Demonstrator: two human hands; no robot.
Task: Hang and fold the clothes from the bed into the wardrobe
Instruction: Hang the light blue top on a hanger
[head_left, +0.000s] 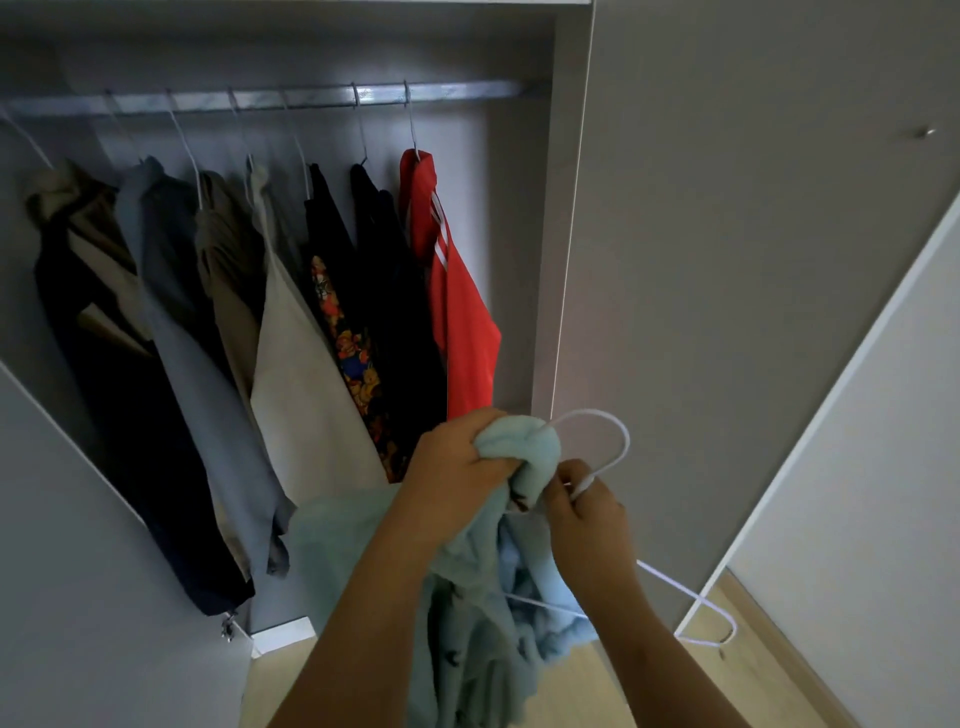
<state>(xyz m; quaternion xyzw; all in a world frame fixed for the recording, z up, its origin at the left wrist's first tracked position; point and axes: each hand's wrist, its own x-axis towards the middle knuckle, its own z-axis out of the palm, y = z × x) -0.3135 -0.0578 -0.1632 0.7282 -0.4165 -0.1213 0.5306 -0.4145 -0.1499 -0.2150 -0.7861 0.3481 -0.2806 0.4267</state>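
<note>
Facing open wardrobe (519, 234). Holding a pale blue fleece garment (467, 597) low in centre of view, in front of the hanging space and above the wooden floor (587, 691).

Hands:
- Gripping the garment's bunched top with left hand (457, 462), fingers curled tight into the cloth.
- Pinching the white hanger (627, 446) with right hand (587, 514) near the free end of its hook, fingertips closed on the wire.

Orientation:
- Noted hook coming out of the bunched cloth, arching up and to the right, then curving back down into the right hand.
- Noted hanger's long axis slanting from under the cloth down to lower right; one shoulder end poking clear beside the open door (857, 467), other end hidden in fleece.
- Noted garment draping lengthwise downward, past the bottom edge of view.

Behind: row of clothes hung on the rail (311, 98), with a red top (460, 322) last on the right.
</note>
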